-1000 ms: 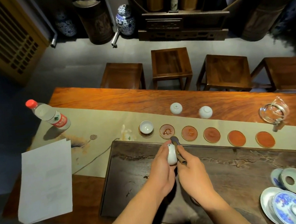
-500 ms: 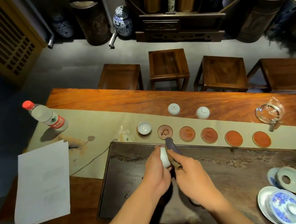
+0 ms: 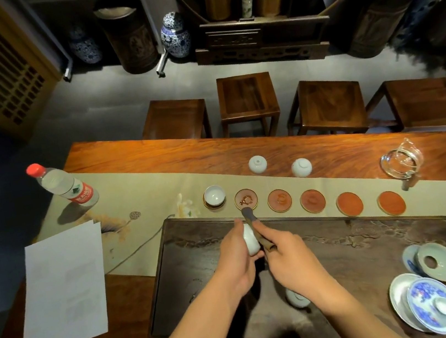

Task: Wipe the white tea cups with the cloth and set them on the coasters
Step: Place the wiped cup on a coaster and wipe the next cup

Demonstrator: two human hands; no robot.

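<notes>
Tray surface right of hands bare to the saucers. Five coasters unoccupied; leftmost coaster holds a cup. Two inverted cups stand behind the row.

Cup turned lower in left hand; cloth tip raised higher.

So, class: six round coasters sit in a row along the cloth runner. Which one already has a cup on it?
The leftmost round coaster, holding an upright white tea cup. The other five, brown to red-orange, running right from it, are bare.
</notes>
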